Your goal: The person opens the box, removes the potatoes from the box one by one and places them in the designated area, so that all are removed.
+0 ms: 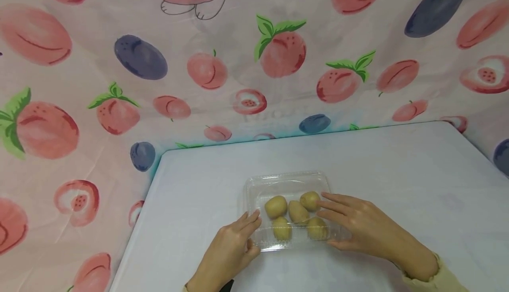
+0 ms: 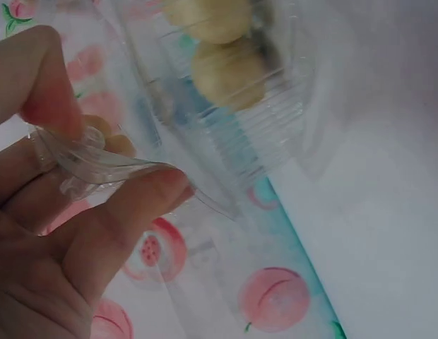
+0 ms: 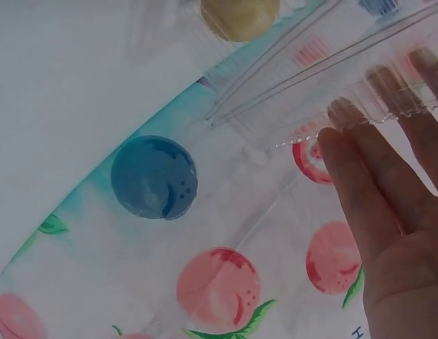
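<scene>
A clear plastic clamshell container (image 1: 286, 177) sits on the white table, with several small round yellow-brown potatoes (image 1: 275, 206) inside. At its left side, my left hand (image 1: 227, 251) pinches the rim. The left wrist view shows that thumb and fingers closed on a thin clear plastic edge (image 2: 109, 169). On the opposite side, my right hand (image 1: 359, 223) has its fingers extended along the container. Seen from the right wrist, those fingertips (image 3: 339, 145) touch the clear wall (image 3: 304, 92) without curling round it. The right thumb lies near the front corner.
The white table (image 1: 199, 190) ends at a backdrop cloth (image 1: 234, 66) printed with peaches and dark blue fruit, which rises behind it and at both sides. A small dark object (image 1: 227, 286) shows beside the left wrist.
</scene>
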Demonstrator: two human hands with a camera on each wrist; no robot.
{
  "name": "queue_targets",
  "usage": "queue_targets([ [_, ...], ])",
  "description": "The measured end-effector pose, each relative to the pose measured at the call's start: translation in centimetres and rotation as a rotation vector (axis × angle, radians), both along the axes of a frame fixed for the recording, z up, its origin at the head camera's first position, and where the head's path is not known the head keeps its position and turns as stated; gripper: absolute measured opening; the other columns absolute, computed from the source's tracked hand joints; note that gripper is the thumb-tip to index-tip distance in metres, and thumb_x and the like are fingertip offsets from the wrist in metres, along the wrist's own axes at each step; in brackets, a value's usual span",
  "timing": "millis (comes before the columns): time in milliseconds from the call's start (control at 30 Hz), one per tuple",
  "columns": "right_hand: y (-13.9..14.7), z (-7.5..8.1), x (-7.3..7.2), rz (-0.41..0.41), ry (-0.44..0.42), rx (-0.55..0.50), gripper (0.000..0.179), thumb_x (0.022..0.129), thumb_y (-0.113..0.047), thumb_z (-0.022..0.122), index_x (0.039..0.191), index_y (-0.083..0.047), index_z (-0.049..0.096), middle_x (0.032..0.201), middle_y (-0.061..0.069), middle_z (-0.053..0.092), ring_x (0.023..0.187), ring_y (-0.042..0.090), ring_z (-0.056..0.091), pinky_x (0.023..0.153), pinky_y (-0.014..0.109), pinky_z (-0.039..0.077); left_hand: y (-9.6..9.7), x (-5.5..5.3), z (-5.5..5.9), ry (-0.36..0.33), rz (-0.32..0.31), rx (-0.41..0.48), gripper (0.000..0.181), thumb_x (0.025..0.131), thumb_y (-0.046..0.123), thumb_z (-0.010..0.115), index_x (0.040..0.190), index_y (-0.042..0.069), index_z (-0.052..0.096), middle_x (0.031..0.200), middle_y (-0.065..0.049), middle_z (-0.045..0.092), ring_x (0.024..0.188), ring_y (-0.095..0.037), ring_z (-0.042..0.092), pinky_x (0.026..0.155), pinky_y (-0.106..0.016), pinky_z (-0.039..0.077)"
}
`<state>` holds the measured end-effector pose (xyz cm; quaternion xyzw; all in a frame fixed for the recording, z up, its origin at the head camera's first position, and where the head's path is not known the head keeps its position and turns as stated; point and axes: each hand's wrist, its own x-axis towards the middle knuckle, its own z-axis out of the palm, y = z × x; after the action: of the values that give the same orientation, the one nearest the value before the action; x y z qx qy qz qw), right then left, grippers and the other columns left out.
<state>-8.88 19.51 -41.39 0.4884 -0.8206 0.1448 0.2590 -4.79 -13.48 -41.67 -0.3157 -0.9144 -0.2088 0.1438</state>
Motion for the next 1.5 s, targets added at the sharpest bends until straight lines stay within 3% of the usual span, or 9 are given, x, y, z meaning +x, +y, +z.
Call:
queue_targets([
  [200, 0.4, -0.2, 0.0, -0.025, -0.045, 0.007, 0.048, 0.076, -0.048, 0.080, 0.110, -0.015, 0.072, 0.124, 0.004, 0.069, 0.117, 0.027, 0.064, 0.082, 0.038, 0.059, 0.1, -0.1, 0.1, 0.021, 0.017, -0.026, 0.047, 0.064, -0.004, 0.069, 0.111, 0.003, 0.074, 0.122, -0.012, 0.070, 0.105, -0.032, 0.070, 0.078, -0.034, 0.062],
  [300, 0.3, -0.1, 0.0, -0.025, -0.049, 0.004, 0.050, 0.070, -0.045, 0.083, 0.110, -0.016, 0.072, 0.124, 0.004, 0.069, 0.117, 0.026, 0.064, 0.081, 0.038, 0.059, -0.2, -0.1, 0.1, 0.000, 0.024, -0.017, 0.048, 0.065, -0.003, 0.069, 0.112, 0.003, 0.074, 0.124, -0.010, 0.069, 0.107, -0.031, 0.070, 0.079, -0.035, 0.062],
  [400, 0.1, 0.1, 0.1, -0.018, -0.046, -0.013, 0.049, 0.072, -0.045, 0.082, 0.110, -0.017, 0.073, 0.124, 0.003, 0.070, 0.116, 0.025, 0.065, 0.080, 0.038, 0.060, -0.5, -0.1, 0.1, -0.019, 0.029, 0.004, 0.048, 0.065, -0.002, 0.069, 0.113, 0.002, 0.074, 0.125, -0.009, 0.069, 0.108, -0.031, 0.069, 0.081, -0.037, 0.061],
  [633, 0.0, 0.6, 0.2, -0.013, -0.037, -0.044, 0.046, 0.082, -0.052, 0.074, 0.114, -0.019, 0.073, 0.125, 0.002, 0.069, 0.115, 0.025, 0.066, 0.079, 0.039, 0.060, -0.8, -0.2, 0.5, 0.000, 0.029, 0.016, 0.048, 0.065, 0.002, 0.071, 0.113, 0.004, 0.074, 0.125, -0.006, 0.069, 0.107, -0.028, 0.070, 0.081, -0.037, 0.061],
  [1033, 0.2, 1.4, 0.1, -0.024, -0.074, -0.056, 0.058, 0.073, -0.048, 0.085, 0.119, -0.015, 0.072, 0.128, 0.005, 0.068, 0.115, 0.026, 0.066, 0.078, 0.040, 0.061, -1.1, -0.6, 1.4, 0.038, 0.039, -0.008, 0.048, 0.068, 0.008, 0.076, 0.116, 0.007, 0.074, 0.126, -0.002, 0.069, 0.107, -0.021, 0.070, 0.076, -0.031, 0.062],
  [1500, 0.6, 2.3, -0.5, -0.039, -0.090, -0.057, 0.052, 0.084, -0.053, 0.074, 0.121, -0.017, 0.071, 0.125, 0.002, 0.069, 0.115, 0.025, 0.066, 0.077, 0.036, 0.061, -1.4, -1.4, 2.5, 0.068, 0.043, 0.004, 0.046, 0.073, 0.018, 0.080, 0.118, 0.013, 0.073, 0.125, 0.004, 0.069, 0.110, -0.012, 0.068, 0.082, -0.031, 0.061],
])
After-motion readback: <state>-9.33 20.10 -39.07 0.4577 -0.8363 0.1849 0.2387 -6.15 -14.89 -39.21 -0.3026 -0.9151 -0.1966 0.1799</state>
